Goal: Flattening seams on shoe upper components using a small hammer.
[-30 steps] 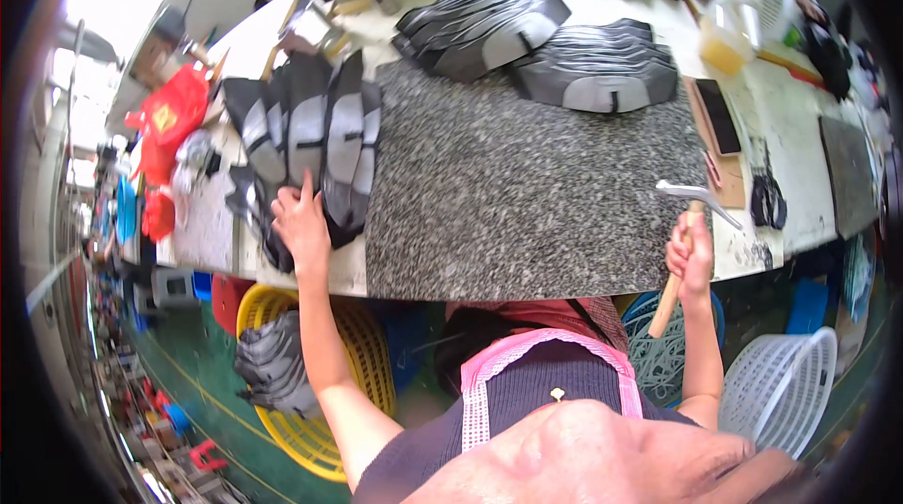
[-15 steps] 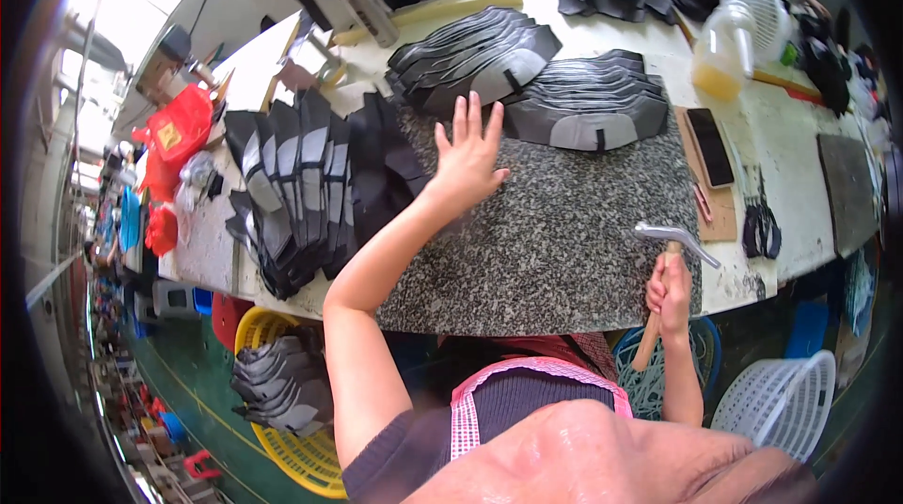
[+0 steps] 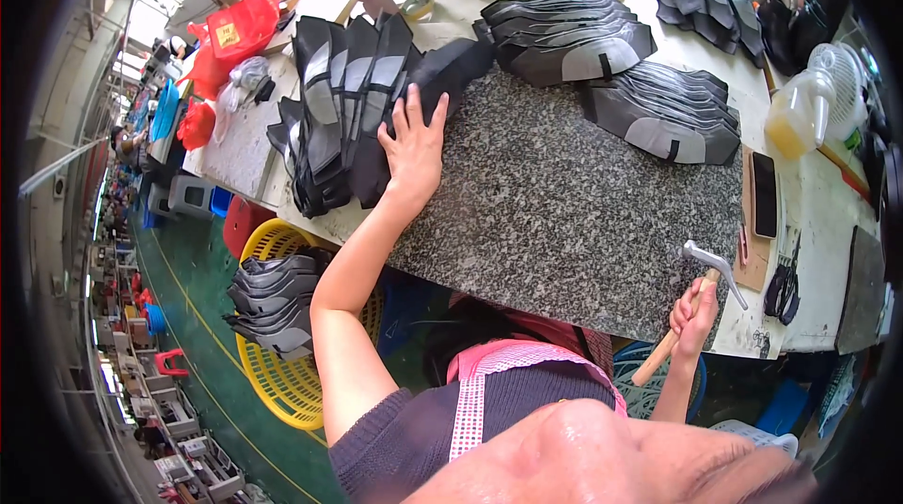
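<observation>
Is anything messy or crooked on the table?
Yes, a little: the black piece by the left hand slants away from the overlapping pieces beside it. It looks all black, while theirs show grey too. I see nothing spilled.

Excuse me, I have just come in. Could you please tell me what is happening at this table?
A person is at a table, with the left hand spread over a black piece beside a row of grey-and-black pieces. The right hand holds a hammer by its wooden handle, near the right side of a speckled slab. Two fanned stacks lie toward the far side. The hammer is not on any piece.
</observation>
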`<control>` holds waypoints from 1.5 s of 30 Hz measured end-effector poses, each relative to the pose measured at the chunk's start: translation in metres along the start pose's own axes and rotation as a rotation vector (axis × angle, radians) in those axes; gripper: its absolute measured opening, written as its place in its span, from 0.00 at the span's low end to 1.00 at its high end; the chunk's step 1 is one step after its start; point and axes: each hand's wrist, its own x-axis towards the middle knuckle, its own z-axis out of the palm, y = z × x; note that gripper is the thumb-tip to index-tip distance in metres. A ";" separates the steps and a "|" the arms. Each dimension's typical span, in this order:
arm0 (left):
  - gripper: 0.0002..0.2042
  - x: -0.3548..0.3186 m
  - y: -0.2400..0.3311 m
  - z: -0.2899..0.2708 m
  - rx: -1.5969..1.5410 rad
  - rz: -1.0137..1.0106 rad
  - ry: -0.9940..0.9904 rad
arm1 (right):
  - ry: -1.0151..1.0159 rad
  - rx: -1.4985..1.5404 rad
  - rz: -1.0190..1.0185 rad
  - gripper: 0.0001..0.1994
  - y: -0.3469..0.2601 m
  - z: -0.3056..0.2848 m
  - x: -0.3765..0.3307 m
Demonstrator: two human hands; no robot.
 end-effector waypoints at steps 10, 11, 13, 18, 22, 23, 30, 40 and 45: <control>0.33 -0.007 -0.078 -0.038 -1.091 -0.025 0.154 | 0.084 -0.009 -0.031 0.18 0.006 -0.004 0.002; 0.32 -0.007 -0.095 -0.043 -1.096 -0.076 0.205 | 0.092 -0.017 -0.038 0.18 0.007 -0.005 0.003; 0.29 -0.009 -0.140 -0.050 -1.246 -0.212 0.210 | 0.084 -0.013 -0.038 0.18 0.009 -0.007 0.005; 0.24 -0.017 -0.263 -0.028 -1.784 -0.384 0.107 | 0.126 -0.028 -0.044 0.18 0.007 -0.001 0.004; 0.32 -0.043 -0.319 0.078 -1.582 -0.682 -0.317 | 0.147 -0.043 -0.059 0.19 0.010 -0.001 0.004; 0.36 -0.029 -0.303 0.086 -1.314 -0.719 -0.466 | 0.183 -0.051 -0.066 0.19 0.009 -0.001 0.001; 0.43 0.003 -0.262 0.082 -0.250 -0.700 0.022 | 0.157 -0.087 -0.063 0.17 0.012 -0.008 0.012; 0.57 0.136 -0.021 0.050 -1.202 -0.107 -0.109 | 0.144 -0.045 -0.020 0.19 0.005 0.010 0.000; 0.71 0.205 0.050 0.073 -1.020 -0.392 -0.303 | 0.117 -0.025 -0.007 0.20 0.007 0.004 -0.004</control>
